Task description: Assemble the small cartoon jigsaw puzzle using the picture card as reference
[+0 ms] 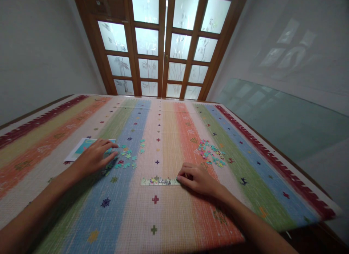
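Note:
My left hand (97,152) hovers over a picture card (81,145) with a teal print, its fingers spread apart and holding nothing I can see. Just right of those fingertips lie loose teal puzzle pieces (127,155), some partly hidden by the hand. In front of me, a joined strip of puzzle pieces (159,181) with a straight lower edge lies crosswise on the cloth. At the strip's right end, my right hand (195,177) is closed, thumb and index finger pinching the end piece, which they mostly cover.
Another pile of pink, teal and yellow puzzle pieces (211,152) lies beyond my right hand. A striped cloth (169,221) covers the table. Wooden doors with glass panes (148,41) stand behind the far edge, with a pale glass panel (286,115) along the right.

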The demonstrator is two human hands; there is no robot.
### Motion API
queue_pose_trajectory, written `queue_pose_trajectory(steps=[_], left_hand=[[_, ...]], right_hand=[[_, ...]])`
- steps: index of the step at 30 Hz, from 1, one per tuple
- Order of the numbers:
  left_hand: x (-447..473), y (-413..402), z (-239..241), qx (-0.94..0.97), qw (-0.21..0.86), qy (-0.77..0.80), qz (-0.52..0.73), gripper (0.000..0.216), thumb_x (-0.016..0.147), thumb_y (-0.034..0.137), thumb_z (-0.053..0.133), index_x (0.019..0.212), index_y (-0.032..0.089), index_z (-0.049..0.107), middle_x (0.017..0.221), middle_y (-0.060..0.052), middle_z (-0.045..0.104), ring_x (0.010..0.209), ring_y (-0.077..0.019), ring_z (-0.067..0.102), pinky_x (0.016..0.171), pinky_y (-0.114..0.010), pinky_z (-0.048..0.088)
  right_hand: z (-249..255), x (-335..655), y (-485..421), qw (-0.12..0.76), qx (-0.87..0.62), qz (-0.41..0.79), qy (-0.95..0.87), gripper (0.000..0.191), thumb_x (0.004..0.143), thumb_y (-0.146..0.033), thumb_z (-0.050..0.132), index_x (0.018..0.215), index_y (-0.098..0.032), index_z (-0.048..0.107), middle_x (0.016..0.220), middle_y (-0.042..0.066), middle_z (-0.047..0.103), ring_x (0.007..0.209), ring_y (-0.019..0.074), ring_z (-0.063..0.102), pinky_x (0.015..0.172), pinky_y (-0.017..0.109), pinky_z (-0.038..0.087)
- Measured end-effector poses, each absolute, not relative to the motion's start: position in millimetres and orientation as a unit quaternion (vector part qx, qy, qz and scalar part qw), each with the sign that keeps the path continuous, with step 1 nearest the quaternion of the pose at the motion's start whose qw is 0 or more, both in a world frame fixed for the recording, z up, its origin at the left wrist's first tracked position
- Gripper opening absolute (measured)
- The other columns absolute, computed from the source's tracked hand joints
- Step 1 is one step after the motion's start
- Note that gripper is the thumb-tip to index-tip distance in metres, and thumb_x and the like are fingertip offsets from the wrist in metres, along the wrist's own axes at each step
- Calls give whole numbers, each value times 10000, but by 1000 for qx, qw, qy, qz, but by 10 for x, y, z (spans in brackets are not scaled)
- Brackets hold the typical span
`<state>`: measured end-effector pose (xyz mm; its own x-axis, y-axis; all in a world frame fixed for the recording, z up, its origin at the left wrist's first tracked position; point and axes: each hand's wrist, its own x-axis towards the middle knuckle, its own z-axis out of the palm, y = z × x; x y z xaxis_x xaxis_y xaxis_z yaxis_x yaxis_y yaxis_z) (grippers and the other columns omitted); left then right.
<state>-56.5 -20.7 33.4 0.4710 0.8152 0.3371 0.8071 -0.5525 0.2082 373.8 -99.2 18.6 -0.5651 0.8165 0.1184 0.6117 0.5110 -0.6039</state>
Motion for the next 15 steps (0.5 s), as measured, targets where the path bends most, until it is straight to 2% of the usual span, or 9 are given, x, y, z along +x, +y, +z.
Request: queue_pose_trajectory(steps=[5,8,15], left_hand=[[-571,-6,345,873,13,453,183,356,949,476,436,944,253,713,934,-100,746,903,-306,673,844,-461,536],[-589,-17,323,866,17,454,208,313,948,432,447,950,256,706,920,-89,751,889,-292,682,829,-436,536],[-525,-267,255,862,25,442,247,292,979,431,477,1020,252,705,903,-68,741,859,-267,671,816,-411,528]], right_hand=[[160,3740,-993,198,-408,233,-860,365,1057,-327,502,753,-190,650,779,45,627,734,158,573,703,302,400],[142,3741,-996,197,-402,209,-869,436,1086,-353,444,727,-188,628,756,43,609,712,155,553,686,302,376],[85,3752,-995,198,-392,173,-882,477,1103,-379,399,743,-186,646,744,44,609,674,150,535,657,298,351]])
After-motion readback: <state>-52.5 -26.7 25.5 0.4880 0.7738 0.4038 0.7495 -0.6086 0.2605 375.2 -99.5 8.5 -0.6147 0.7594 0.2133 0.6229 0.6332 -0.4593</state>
